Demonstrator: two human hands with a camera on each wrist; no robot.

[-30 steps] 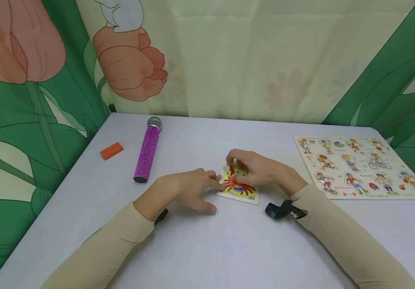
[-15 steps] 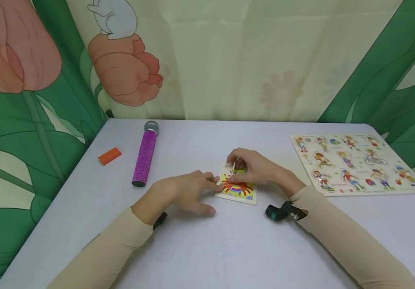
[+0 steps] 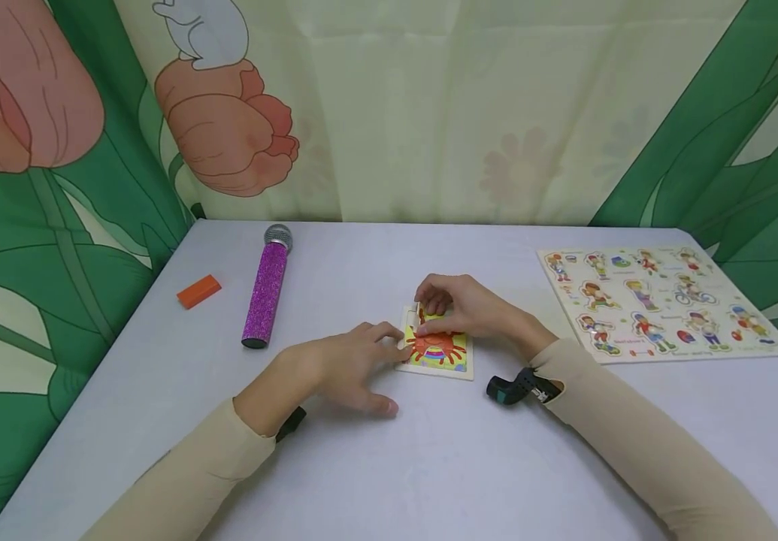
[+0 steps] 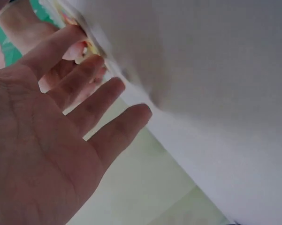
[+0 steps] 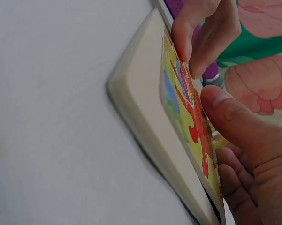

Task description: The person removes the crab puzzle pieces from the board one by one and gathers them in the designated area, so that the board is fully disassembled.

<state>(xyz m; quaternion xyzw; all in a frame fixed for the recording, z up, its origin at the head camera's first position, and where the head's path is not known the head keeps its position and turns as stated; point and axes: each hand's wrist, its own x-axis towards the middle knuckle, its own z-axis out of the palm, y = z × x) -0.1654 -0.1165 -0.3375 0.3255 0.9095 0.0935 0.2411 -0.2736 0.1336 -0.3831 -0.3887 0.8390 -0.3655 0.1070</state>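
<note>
A small square crab puzzle [image 3: 437,362] in a pale frame lies flat on the table, its red crab on yellow partly under my hands. My right hand [image 3: 464,306] is over its far part, pinching a small yellow puzzle piece [image 5: 219,139] mostly hidden by the fingers. In the right wrist view the thumb lies close over the crab picture. My left hand [image 3: 351,370] is at the puzzle's left side, index fingertip on its edge, thumb spread away on the cloth. The left wrist view shows the fingers [image 4: 117,133] extended and apart.
A purple glitter microphone [image 3: 267,293] lies left of the hands, with an orange block [image 3: 199,291] beyond it. At the right is a large board of children figures [image 3: 659,304]. A printed curtain [image 3: 416,113] hangs behind the white table.
My right hand has shifted slightly left across the puzzle, and the pinched piece with it, showing more of the crab. The left hand stays at the puzzle's edge. The head view has shifted slightly.
</note>
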